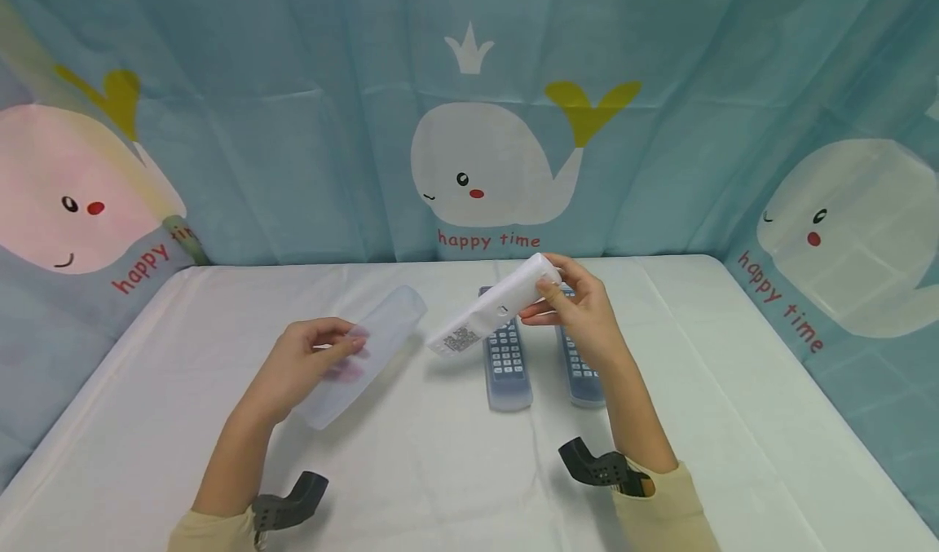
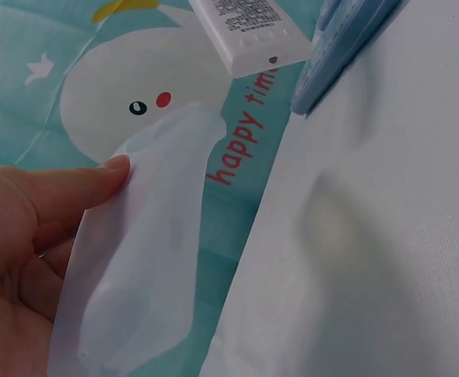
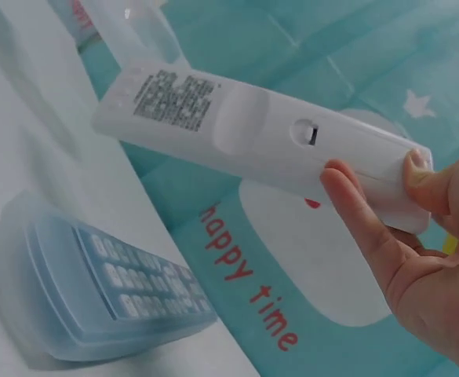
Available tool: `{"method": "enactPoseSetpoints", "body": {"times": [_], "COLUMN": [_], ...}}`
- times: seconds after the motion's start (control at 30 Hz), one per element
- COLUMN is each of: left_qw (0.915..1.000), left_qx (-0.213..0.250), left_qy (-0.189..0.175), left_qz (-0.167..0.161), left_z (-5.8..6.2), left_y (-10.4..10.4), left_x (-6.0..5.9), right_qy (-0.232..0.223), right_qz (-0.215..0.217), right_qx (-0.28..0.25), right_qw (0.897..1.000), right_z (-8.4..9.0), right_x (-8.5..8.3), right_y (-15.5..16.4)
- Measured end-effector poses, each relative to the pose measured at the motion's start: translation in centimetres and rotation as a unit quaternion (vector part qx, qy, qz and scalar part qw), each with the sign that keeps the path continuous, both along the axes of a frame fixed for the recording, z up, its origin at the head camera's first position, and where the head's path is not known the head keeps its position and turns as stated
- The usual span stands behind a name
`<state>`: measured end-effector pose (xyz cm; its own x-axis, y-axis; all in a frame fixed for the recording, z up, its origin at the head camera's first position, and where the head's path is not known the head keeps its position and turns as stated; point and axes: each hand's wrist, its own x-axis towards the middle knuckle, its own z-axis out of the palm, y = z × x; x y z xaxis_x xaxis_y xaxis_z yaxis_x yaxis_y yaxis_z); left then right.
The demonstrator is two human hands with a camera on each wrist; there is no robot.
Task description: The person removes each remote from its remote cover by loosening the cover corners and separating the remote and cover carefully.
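Observation:
In the head view my left hand (image 1: 311, 364) pinches a translucent silicone sleeve (image 1: 389, 324) by its side edge, thumb in front and fingers showing through behind. The sleeve (image 2: 143, 259) looks flat and hollow in the left wrist view. My right hand (image 1: 579, 311) grips one end of a white remote control (image 1: 484, 311), raised above the table and slanting down to the left. The back of the remote (image 3: 253, 133) shows in the right wrist view, with a printed label and a round recess. Its lower end points toward the sleeve, with a gap between them.
Two remotes in bluish translucent covers lie keys up on the white table (image 1: 440, 487): one remote (image 1: 508, 364) under the held one, another remote (image 1: 583, 377) partly behind my right hand. A blue curtain (image 1: 308, 128) with whale prints hangs behind the table.

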<state>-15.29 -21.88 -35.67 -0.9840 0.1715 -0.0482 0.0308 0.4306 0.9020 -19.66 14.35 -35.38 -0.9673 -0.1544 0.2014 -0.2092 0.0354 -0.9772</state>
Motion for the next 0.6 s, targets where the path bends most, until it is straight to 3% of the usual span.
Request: {"method": "enactPoseSetpoints", "body": {"times": [0.6], "left_qw": [0.9995], "left_qx": [-0.016], "left_qy": [0.007], "left_qz": [0.027], "left_z": [-0.6], "left_y": [-1.5], "left_x": [0.5], "right_qy": [0.014], "right_qz": [0.015], "right_qx": [0.011], "right_qw": [1.0], "right_z": [0.0], "right_x": [0.3], "right_y": [-1.7]}}
